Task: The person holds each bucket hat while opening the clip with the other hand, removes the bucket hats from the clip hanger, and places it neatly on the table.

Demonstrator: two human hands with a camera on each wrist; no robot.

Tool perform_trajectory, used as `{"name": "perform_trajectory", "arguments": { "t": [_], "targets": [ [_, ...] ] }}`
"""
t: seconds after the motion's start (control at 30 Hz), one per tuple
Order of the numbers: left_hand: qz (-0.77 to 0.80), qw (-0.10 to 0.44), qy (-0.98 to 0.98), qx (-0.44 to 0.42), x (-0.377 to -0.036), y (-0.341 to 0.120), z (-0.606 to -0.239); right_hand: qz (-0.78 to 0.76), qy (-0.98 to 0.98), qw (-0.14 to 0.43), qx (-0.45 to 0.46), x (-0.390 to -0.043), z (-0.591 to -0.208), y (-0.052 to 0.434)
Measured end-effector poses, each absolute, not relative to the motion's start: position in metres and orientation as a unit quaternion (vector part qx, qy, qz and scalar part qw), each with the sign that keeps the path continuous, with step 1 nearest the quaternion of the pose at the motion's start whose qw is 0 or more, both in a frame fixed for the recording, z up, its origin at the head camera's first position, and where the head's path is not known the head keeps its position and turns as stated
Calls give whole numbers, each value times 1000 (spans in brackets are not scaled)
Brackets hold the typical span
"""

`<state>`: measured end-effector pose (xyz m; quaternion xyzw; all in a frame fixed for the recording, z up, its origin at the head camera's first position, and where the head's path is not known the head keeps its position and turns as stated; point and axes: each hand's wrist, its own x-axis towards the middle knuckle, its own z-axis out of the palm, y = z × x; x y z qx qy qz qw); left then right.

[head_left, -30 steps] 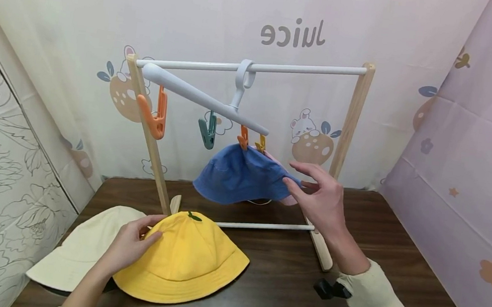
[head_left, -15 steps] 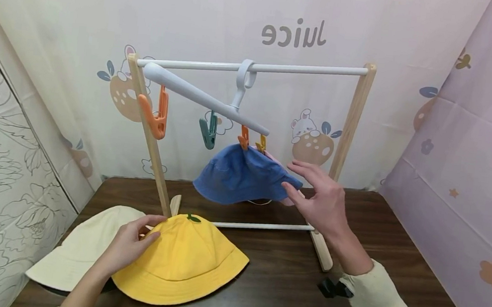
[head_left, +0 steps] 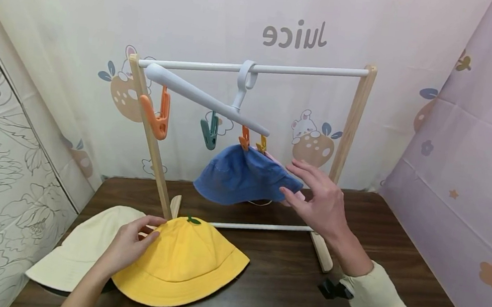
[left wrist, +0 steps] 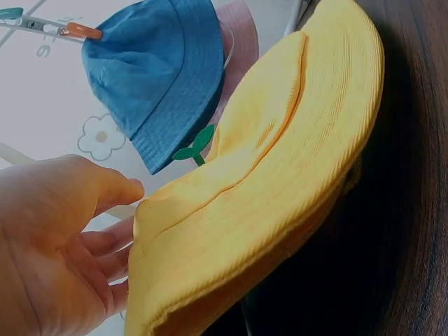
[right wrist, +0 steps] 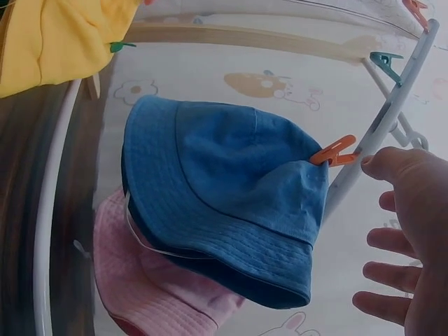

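Observation:
A blue bucket hat [head_left: 243, 176] hangs by an orange clip [right wrist: 336, 150] from the white hanger [head_left: 206, 100]. Behind it a pink hat [right wrist: 164, 287] partly shows, beneath a yellow clip [head_left: 262, 144]. My right hand [head_left: 319, 201] is beside the blue brim with fingers spread; the right wrist view shows it apart from the hat, holding nothing. On the table stands a yellow hat [head_left: 185, 262] with a green leaf on top. My left hand [head_left: 130, 241] rests at its left side, thumb near the edge, fingers partly hidden behind the hat, loosely bent and not gripping.
A cream hat [head_left: 82, 251] lies left of the yellow one, partly under my left arm. The hanger hooks on the top bar [head_left: 308, 72] of a wooden-legged rack. An orange clip [head_left: 160, 114] and a green clip [head_left: 209, 132] hang from its left part.
The yellow hat's top has dipped slightly toward the table's front. My right hand has shifted slightly by the blue brim. The left hand has hardly moved.

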<state>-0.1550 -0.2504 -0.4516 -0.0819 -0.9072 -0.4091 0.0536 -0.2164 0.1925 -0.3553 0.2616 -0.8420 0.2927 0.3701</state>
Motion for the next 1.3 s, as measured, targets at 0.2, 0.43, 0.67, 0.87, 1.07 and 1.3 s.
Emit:
{"name": "perform_trajectory", "arguments": {
  "t": [0.2,0.43,0.67,0.87,1.07,1.3],
  "targets": [
    [-399,57,-912,-81,-157,-251,-453,294,-846,358,264,-215,-356,193],
    [-397,54,-913,-73,-158,-252,-452,300,-845,351,271,-214,-357,192],
    [-400,70,-911,-78,-158,-253,-449,295,-843,358,273,-215,-358,193],
    [-393,86,-912,-79,-159,-253,-448,304,-842,354,271,-215,-359,192],
    [-391,108,-911,-79,-159,-252,-445,328,-840,340,267,-216,-359,191],
    [-398,140,-902,-87,-160,-249,-440,371,-835,312,260,-216,-358,192]
  ]
}}
